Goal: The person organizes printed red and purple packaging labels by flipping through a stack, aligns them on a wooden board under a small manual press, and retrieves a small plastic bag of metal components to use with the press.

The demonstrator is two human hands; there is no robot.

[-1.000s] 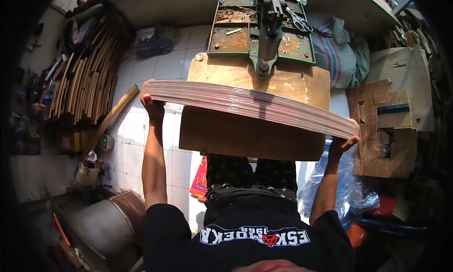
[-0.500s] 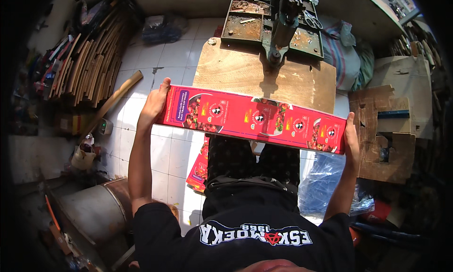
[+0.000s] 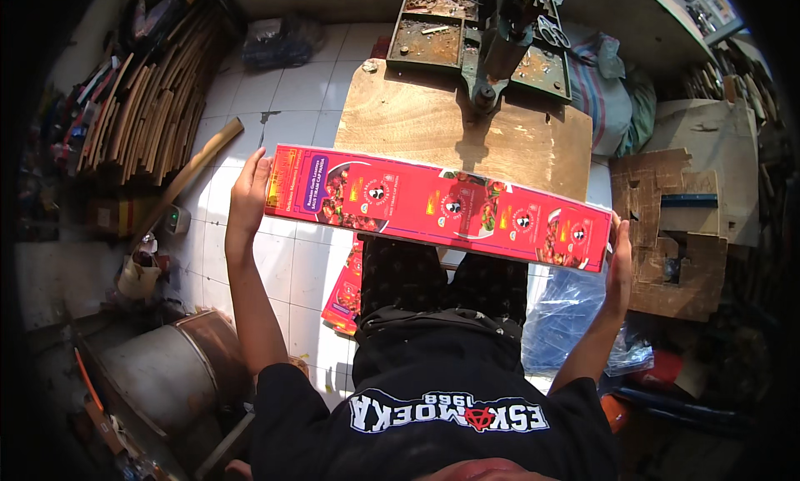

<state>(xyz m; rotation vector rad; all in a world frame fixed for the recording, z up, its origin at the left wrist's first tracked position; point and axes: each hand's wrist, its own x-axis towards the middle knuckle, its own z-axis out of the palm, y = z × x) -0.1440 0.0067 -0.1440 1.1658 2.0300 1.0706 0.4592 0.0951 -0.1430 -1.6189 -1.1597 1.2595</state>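
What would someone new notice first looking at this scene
A long stack of red printed cardboard sheets spans the middle, held at its ends by the left hand and right hand. Beyond it, a wooden board carries a rusty green metal press.

Sunlit white tiled floor (image 3: 292,97), a wooden board table (image 3: 433,135), stacked wood strips (image 3: 142,114) at left.

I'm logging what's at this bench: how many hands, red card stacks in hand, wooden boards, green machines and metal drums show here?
Hands: 2, left hand and right hand
Red card stack: 1
Wooden board: 1
Green machine: 1
Metal drum: 1
Total: 6
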